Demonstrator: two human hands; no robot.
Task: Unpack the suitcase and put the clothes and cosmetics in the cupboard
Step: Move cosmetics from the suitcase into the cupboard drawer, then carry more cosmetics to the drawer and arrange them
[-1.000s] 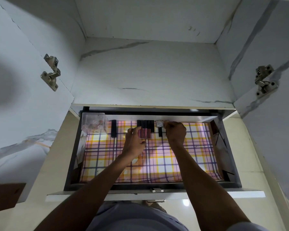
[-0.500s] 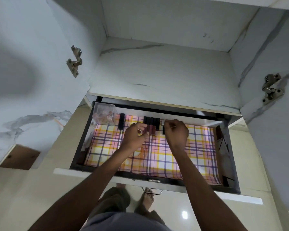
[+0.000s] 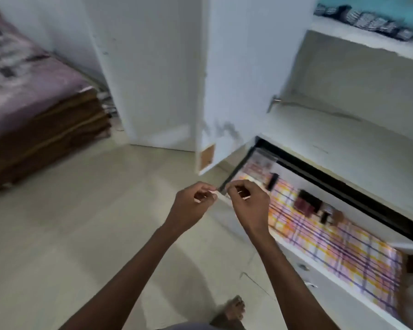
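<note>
The cupboard's pulled-out drawer (image 3: pixel 298 265) lies at the right, lined with plaid paper. Along its back edge stand several dark cosmetic tubes (image 3: pixel 306 204), a single black tube (image 3: pixel 273 181) and a clear plastic box (image 3: pixel 262 160). My left hand (image 3: pixel 193 203) and my right hand (image 3: pixel 247 203) hover side by side over the floor, just left of the drawer's near corner. Both have loosely curled fingers with nothing visible in them. The suitcase is not in view.
The open white cupboard door (image 3: pixel 200 91) stands behind my hands. A bed (image 3: pixel 34 110) with a purple cover and wooden base fills the left. An upper shelf (image 3: pixel 367 36) holds dark and teal fabric. My bare foot (image 3: pixel 231 310) rests on the pale tiled floor.
Both hands have come out of the drawer, leaving the tubes against its back edge. My head has swung left, bringing the bed and floor into view.
</note>
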